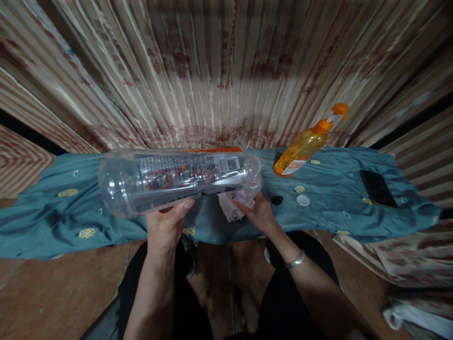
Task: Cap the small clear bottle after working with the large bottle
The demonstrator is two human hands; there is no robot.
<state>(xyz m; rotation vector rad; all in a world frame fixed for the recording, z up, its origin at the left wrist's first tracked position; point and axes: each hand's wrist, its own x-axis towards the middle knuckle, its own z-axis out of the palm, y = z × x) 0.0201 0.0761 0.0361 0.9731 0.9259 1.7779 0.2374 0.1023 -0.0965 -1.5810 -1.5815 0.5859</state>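
Note:
My left hand (166, 226) is wrapped round a large clear plastic bottle (123, 184) with a printed label and barcode. It lies nearly level above the cloth, its neck to the right and slightly higher than its base. At that neck, my right hand (260, 212) is closed on a small clear plastic bottle (253, 185) with a bit of pink print. The two bottles overlap there, and whether their mouths touch cannot be made out. Below them a white packet (230, 208) rests on the cloth, partly hidden. A black cap (277, 200) and a white cap (303, 200) lie right of my right hand.
A teal patterned cloth (116, 236) covers the narrow table. Toward its back right stands an orange pump bottle (300, 148), and a dark phone (378, 189) lies at the right. Patterned curtains (226, 71) hang close behind. My knees are beneath the front edge.

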